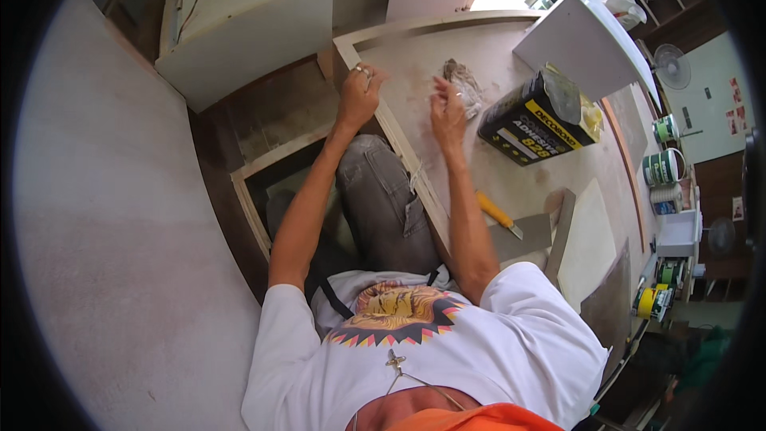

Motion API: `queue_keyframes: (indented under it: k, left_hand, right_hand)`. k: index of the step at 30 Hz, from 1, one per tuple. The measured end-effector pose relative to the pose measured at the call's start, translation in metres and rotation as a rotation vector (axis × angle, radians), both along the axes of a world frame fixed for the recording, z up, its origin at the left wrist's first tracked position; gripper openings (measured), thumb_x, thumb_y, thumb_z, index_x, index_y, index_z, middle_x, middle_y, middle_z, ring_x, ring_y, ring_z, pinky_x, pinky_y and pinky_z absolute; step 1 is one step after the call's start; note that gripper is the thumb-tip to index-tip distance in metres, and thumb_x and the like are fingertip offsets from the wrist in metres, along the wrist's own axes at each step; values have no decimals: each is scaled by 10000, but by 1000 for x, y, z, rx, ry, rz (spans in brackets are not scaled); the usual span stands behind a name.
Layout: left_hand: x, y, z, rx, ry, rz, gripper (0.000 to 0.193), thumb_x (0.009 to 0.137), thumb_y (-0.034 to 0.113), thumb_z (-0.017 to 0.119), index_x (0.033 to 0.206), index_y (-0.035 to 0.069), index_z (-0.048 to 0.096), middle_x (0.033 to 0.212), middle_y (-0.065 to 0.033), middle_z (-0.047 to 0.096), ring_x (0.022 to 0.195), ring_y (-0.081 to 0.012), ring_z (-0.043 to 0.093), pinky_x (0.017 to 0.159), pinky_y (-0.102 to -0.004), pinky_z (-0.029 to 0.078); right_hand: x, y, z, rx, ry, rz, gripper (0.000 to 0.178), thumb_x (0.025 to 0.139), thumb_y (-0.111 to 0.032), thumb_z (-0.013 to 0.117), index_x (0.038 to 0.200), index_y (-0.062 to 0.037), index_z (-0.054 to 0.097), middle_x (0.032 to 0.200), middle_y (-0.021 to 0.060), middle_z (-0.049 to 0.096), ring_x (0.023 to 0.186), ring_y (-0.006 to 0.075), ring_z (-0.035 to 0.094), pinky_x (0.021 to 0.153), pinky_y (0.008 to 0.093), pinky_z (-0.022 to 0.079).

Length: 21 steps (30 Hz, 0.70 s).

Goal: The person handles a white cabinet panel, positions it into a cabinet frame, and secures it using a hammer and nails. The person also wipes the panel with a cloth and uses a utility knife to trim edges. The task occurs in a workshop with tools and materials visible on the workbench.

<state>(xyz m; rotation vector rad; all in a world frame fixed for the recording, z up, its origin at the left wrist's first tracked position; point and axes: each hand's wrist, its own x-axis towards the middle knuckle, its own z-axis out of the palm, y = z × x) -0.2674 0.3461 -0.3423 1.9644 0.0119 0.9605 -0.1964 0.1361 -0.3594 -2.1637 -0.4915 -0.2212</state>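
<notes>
My left hand [361,97] is over the wooden edge strip [388,121] of the pale panel, its fingers curled in a pinch. Whatever lies between them, if anything, is too small to make out. Over the panel [415,64], my right hand [448,116] has its fingers loosely bent and apart, slightly blurred, with nothing visible in them. Close beside those fingers lies a crumpled rag or plastic bag [464,89]. To the right stands a black and yellow adhesive can [527,124]. A yellow utility knife [496,211] rests near my right forearm.
A grey flat piece [527,238] and pale board offcuts [589,243] lie right of my forearm. A white panel [586,36] leans behind the can. An open cabinet carcass [247,40] stands far left. Several paint tubs [661,168] line the right side.
</notes>
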Motion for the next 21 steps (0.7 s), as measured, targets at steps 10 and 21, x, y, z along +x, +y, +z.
queue_keyframes:
  k: [10,21]
  left_hand:
    - [-2,-7,18,-7,69,-66,206,916,212,738,1007,29,713,1001,-134,676,939,-293,659,849,-362,513]
    - [-3,-34,99,-83,35,-264,544,910,332,771,1287,-6,574,1285,-191,604,1190,-328,601,995,-425,488]
  right_hand:
    - [33,-46,16,-263,-53,-231,255,872,-105,606,1096,4,660,1092,252,666,1039,412,641,928,496,492]
    - [5,21,174,522,270,514,200,959,-46,615,1141,-4,687,959,36,687,843,116,636,746,244,516]
